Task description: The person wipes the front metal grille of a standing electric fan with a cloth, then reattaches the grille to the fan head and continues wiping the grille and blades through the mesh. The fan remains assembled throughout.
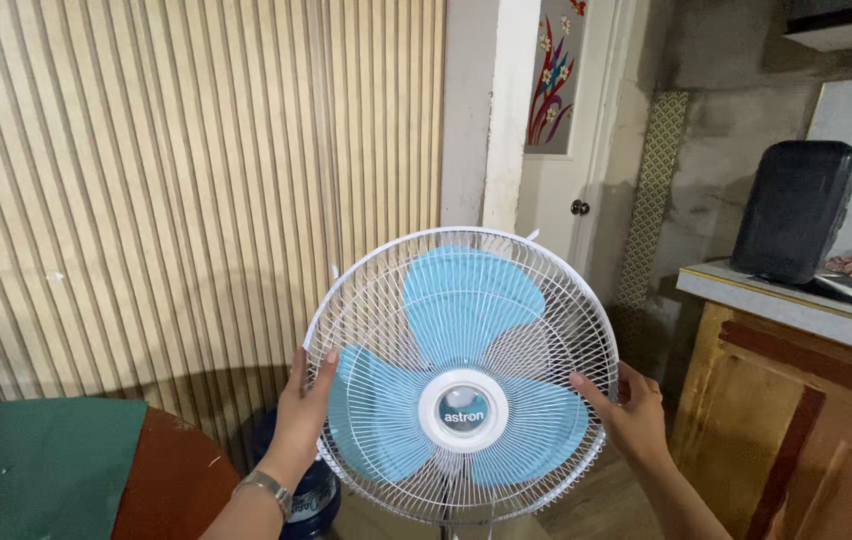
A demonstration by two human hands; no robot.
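Observation:
A stand fan faces me at the centre, with a round white wire guard (506, 262) and three light blue blades (466, 300) behind it. A white hub cap (463, 410) sits at its middle. My left hand (303, 410) grips the guard's left rim, thumb over the front wires; a silver watch is on that wrist. My right hand (629, 410) grips the right rim at about the same height. The fan's pole shows just below the guard.
A round table (161, 480) with a green cover (36, 465) is at lower left. A blue water bottle (311, 500) stands behind the fan. A wooden cabinet (796, 420) with a black object (794, 210) on top is at right. A door (561, 180) and ribbed wall lie behind.

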